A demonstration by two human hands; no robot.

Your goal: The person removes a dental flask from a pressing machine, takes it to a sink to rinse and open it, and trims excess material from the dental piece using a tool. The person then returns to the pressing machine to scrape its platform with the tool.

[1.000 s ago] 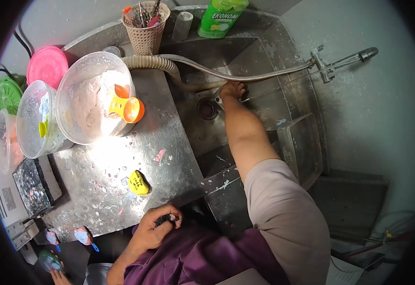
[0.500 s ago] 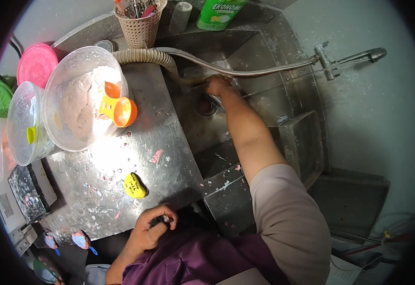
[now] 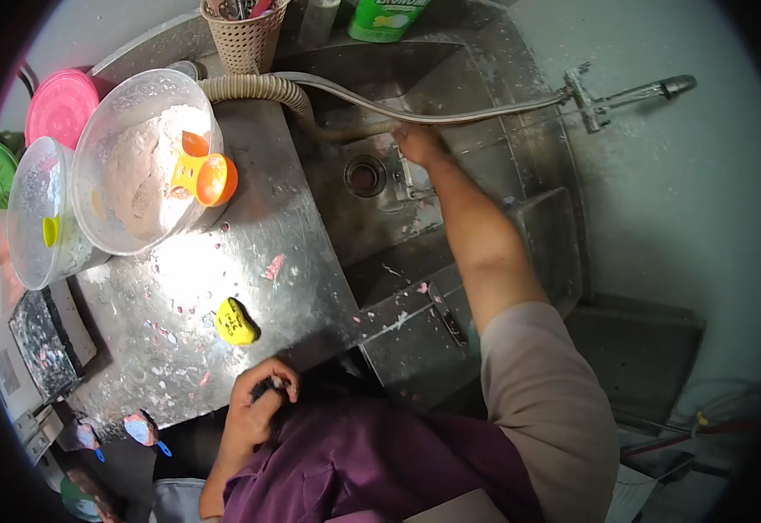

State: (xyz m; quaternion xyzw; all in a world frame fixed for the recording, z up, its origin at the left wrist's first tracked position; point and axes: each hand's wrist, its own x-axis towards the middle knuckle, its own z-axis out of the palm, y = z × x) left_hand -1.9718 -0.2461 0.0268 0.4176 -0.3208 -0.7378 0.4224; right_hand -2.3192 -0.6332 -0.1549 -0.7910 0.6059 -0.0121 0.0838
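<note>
Beige ribbed hose [image 3: 258, 88] is running rightward from the table [image 3: 306, 301] into the sink [image 3: 372, 231], presumably to keep outflow there. The right hand [image 3: 417, 145] is meeting its end, grip impossible to tell; the left hand [image 3: 254, 403] is curling by the table's near edge, contents unclear.

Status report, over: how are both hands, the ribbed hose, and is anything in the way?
Left hand curled near counter, contents unclear. Right hand in sink at ribbed hose, grip unclear. Thin hose crosses close by, possibly obstructing.
</note>
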